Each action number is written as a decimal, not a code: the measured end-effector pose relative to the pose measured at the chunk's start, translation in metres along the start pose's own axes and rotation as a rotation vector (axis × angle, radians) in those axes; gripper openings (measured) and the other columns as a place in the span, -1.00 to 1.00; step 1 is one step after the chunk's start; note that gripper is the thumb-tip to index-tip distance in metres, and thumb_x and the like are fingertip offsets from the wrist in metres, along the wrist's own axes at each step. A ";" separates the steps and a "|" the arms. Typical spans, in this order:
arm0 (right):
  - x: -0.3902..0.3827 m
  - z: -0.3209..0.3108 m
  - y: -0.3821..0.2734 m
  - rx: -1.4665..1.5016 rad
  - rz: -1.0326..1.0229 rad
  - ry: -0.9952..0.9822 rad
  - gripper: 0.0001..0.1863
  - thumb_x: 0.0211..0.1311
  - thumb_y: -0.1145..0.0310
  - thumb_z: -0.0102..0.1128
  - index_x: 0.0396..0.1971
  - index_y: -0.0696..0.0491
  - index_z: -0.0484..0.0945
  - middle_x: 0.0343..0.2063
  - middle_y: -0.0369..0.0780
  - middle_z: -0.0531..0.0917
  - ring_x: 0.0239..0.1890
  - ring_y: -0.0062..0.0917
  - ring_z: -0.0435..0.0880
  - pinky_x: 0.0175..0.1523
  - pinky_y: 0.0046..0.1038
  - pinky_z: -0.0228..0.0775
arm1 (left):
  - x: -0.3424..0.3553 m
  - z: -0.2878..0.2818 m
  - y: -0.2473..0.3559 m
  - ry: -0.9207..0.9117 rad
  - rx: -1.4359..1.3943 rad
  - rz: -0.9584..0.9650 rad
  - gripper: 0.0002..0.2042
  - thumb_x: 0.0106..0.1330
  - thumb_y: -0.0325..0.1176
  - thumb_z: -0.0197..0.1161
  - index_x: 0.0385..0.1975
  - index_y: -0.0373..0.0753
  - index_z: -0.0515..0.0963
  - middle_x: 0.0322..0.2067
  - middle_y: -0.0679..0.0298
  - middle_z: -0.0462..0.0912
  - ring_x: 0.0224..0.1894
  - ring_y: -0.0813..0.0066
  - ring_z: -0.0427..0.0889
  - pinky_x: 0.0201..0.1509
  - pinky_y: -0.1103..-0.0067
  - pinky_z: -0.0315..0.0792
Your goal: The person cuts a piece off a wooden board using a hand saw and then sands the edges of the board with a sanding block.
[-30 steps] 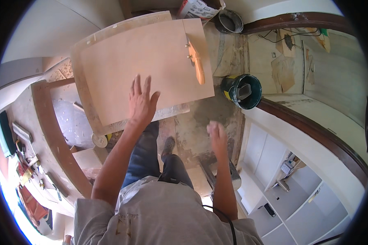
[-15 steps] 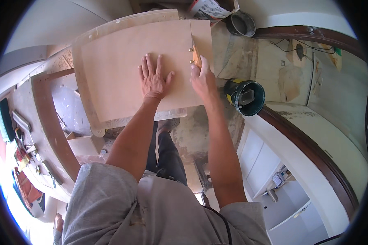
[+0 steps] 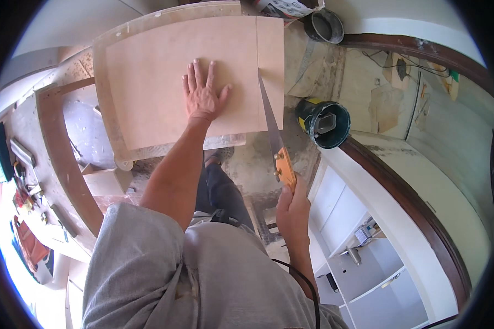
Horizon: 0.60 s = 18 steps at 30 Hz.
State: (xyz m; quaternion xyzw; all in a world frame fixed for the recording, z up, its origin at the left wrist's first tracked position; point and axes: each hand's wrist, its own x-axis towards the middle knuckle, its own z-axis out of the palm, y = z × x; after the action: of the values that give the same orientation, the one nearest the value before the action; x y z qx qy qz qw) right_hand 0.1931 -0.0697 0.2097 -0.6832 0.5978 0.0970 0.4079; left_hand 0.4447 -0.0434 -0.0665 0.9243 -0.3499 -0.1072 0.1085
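Right hand (image 3: 292,211) is gripping a handsaw (image 3: 273,140) by its orange wooden handle; the fingers are curling under and around the grip, mostly hidden from above, so only the back of the hand and the knuckles are showing. The saw blade is running up and slightly left from the handle, its long axis close to vertical in the view, tip pointing away from the person and sitting in a thin cut line in the board (image 3: 153,93). The teeth are too fine to make out. Left hand (image 3: 204,93) is lying flat on the board, palm down, fingers spread and pointing away, thumb out toward the blade but apart from it. The board, a pale brown sheet, is resting on a larger panel beneath; its near edge is hanging over the floor, and what is propping it is hidden. A dark bucket (image 3: 324,122) with a yellow-patterned side is standing on the floor just right of the blade. The person's legs are partly covered by a grey shirt (image 3: 164,274). White shelving (image 3: 362,247) is showing lower right, its contents too small to tell.
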 end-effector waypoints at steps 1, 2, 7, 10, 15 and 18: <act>0.017 0.004 -0.012 -0.045 -0.098 0.016 -0.63 0.58 0.34 -0.03 0.24 0.19 0.35 -0.23 0.25 0.65 -0.13 0.24 0.65 -0.11 0.04 0.47 | 0.000 0.000 0.000 -0.004 0.004 0.005 -0.15 0.40 0.34 0.04 0.63 0.12 0.05 0.63 -0.01 -0.12 0.67 0.04 -0.19 0.68 0.13 -0.30; 0.044 0.012 -0.024 -0.106 -0.068 0.014 -0.65 0.58 0.34 -0.02 0.21 0.19 0.36 -0.27 0.26 0.65 -0.15 0.24 0.65 -0.14 0.04 0.47 | 0.001 0.000 -0.001 -0.025 0.022 0.005 -0.15 0.39 0.35 0.04 0.63 0.13 0.04 0.63 -0.01 -0.13 0.67 0.03 -0.20 0.68 0.13 -0.30; 0.216 0.070 -0.068 -0.156 -0.347 0.110 -0.75 0.59 0.25 -0.03 -0.11 0.17 0.34 -0.29 0.25 0.67 -0.16 0.22 0.67 -0.18 0.14 0.47 | 0.002 0.000 -0.003 0.002 0.003 0.006 -0.14 0.38 0.36 0.05 0.63 0.13 0.04 0.63 -0.01 -0.13 0.67 0.02 -0.20 0.68 0.13 -0.28; 0.248 0.078 -0.082 -0.206 -0.316 0.069 -0.73 0.58 0.25 -0.03 -0.12 0.18 0.33 -0.29 0.26 0.68 -0.16 0.23 0.67 -0.14 0.15 0.49 | -0.001 -0.002 -0.001 -0.029 0.004 0.013 -0.13 0.38 0.36 0.05 0.63 0.12 0.04 0.63 -0.01 -0.13 0.67 0.03 -0.19 0.68 0.12 -0.28; 0.128 0.037 -0.053 -0.107 -0.242 0.010 -0.66 0.56 0.23 0.01 0.12 0.15 0.34 -0.22 0.28 0.67 -0.11 0.32 0.63 -0.10 0.18 0.45 | 0.000 -0.003 0.000 -0.013 0.035 0.014 -0.14 0.39 0.35 0.04 0.63 0.10 0.04 0.63 -0.01 -0.13 0.67 0.04 -0.19 0.67 0.10 -0.27; 0.018 0.006 -0.004 -0.023 0.039 -0.041 -0.64 0.57 0.28 -0.02 0.20 0.16 0.37 -0.11 0.26 0.65 -0.04 0.28 0.61 -0.05 0.05 0.47 | 0.000 0.000 -0.001 -0.046 0.023 0.005 -0.15 0.40 0.35 0.03 0.63 0.11 0.03 0.63 -0.01 -0.12 0.67 0.04 -0.19 0.68 0.10 -0.27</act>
State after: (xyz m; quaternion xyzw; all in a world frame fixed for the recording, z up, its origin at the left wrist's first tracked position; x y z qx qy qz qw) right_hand 0.2036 -0.0791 0.1965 -0.6740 0.6013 0.1259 0.4103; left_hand 0.4455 -0.0424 -0.0667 0.9219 -0.3558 -0.1242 0.0902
